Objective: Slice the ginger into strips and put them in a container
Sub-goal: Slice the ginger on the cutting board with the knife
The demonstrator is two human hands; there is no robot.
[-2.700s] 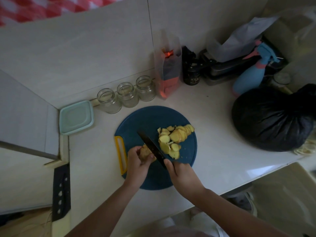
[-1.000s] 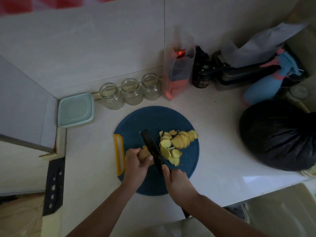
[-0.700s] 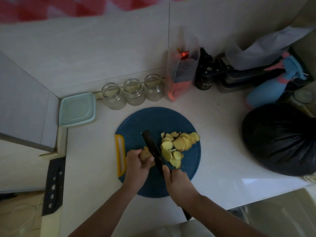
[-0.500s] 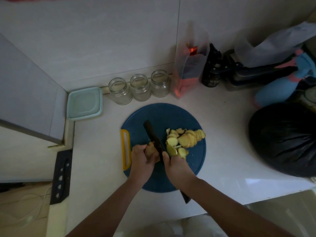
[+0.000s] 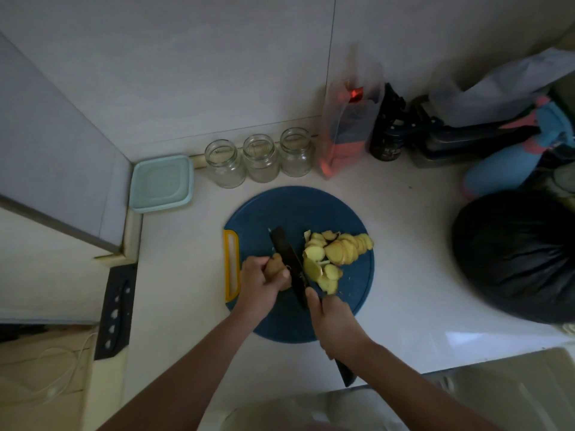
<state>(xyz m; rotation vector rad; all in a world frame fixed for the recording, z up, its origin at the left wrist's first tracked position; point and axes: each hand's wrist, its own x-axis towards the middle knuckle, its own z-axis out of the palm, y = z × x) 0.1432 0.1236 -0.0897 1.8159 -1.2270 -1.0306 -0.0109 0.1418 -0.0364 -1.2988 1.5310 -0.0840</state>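
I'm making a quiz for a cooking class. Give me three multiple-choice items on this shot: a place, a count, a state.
1. Where do the ginger slices lie?
A. in a metal bowl
B. on a plate
C. on the blue board, right of the knife

2. How many glass jars stand behind the board?
A. two
B. three
C. five

3. What is the left hand doing?
A. gripping the uncut ginger piece
B. lying flat, empty
C. lifting a spoon

Answers:
1 C, the slices are heaped on the board beside the knife.
2 B, three stand in a row.
3 A, its fingers curl round the piece.
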